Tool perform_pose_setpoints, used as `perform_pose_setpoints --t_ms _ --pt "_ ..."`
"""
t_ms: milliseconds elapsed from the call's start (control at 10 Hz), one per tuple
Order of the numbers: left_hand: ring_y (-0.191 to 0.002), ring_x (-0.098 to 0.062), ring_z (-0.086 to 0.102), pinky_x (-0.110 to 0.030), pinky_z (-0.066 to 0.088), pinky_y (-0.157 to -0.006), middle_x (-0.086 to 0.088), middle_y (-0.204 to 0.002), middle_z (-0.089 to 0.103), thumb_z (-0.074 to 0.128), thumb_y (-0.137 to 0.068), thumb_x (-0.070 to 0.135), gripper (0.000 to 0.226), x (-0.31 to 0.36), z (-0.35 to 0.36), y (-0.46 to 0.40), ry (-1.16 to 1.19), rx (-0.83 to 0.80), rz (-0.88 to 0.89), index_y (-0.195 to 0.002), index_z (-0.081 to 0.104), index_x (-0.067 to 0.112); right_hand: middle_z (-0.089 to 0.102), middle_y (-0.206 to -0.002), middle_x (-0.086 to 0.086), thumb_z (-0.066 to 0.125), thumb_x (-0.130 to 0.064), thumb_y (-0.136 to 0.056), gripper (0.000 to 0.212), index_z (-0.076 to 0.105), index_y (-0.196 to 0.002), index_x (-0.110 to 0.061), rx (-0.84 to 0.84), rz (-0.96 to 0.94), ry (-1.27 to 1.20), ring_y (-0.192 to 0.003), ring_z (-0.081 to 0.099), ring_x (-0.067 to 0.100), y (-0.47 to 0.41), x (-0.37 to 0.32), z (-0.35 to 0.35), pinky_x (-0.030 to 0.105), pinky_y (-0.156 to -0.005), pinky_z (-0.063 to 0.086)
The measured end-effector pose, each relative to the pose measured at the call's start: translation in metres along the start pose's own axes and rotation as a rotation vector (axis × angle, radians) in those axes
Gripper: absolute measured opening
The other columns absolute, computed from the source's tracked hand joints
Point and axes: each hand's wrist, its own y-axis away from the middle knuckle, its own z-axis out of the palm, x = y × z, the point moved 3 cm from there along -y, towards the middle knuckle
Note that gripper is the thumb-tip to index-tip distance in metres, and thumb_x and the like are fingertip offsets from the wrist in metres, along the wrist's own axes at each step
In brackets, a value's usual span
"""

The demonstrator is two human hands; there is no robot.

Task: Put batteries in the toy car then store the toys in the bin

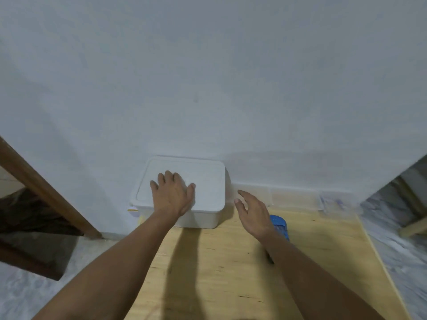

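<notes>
Two bare hands reached out over a pale wooden table [208, 273] that stood against a white wall [208, 77]. The left hand [172, 195] lay palm down on the lid [208, 179] of a white plastic bin [201, 218], fingers straight and spread, thumb pointing right; it pressed flat on the lid and gripped nothing. The lid sat closed on the bin, and the bin stood at the far edge of the table, close to the wall. A small yellow and white tag [132, 210] showed at the bin's near left corner.

The right hand [253, 213] hovered just to the right of the bin, apart from it, with fingers loosely extended and the thumb held out; it held nothing. Beneath and behind that wrist lay a blue toy [280, 225], partly hidden by the forearm, resting on the table well clear of the bin; its exact shape could not be made out. Farther right, along the wall, a clear plastic package [330, 200] lay blurred on the table.

A brown wooden frame [46, 188] slanted at the left, and grey marbled floor [397, 262] showed on the right of the table.
</notes>
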Motion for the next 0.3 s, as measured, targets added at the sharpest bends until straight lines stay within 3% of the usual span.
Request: perform_pose_setpoints --t_ms 100,200,300 --pt "-0.115 -0.030 0.046 -0.049 0.034 -0.100 -0.011 -0.120 0.055 0.026 -0.090 0.056 0.061 0.035 0.001 0.021 0.011 0.061 0.134 -0.115 0.056 0.009 0.048 -0.145 0.000 0.045 -0.033 -0.100 0.044 0.045 -0.141 -0.019 0.016 0.069 0.016 -0.133 0.044 0.020 0.006 0.030 -0.025 0.039 -0.110 0.038" --pt "-0.142 -0.035 0.028 -0.054 0.016 -0.117 -0.016 -0.147 0.042 0.023 -0.093 0.050 0.064 0.074 -0.002 0.042 -0.006 0.115 0.316 -0.136 0.048 0.009 0.052 -0.142 0.003 0.049 -0.028 -0.098 0.041 0.049 -0.138 -0.018 0.050 0.154 0.034 -0.129 0.049 0.021 0.013 0.060 -0.052 0.038 -0.107 0.041" --pt "-0.140 -0.037 0.034 -0.058 0.025 -0.114 -0.020 -0.142 0.048 0.032 -0.091 0.041 0.057 0.116 0.008 0.069 0.015 0.147 0.546 -0.128 0.058 0.006 0.056 -0.137 0.003 0.051 -0.026 -0.096 0.039 0.052 -0.135 -0.018 0.041 0.214 0.074 -0.123 0.054 0.022 0.020 0.090 -0.068 0.037 -0.103 0.044"
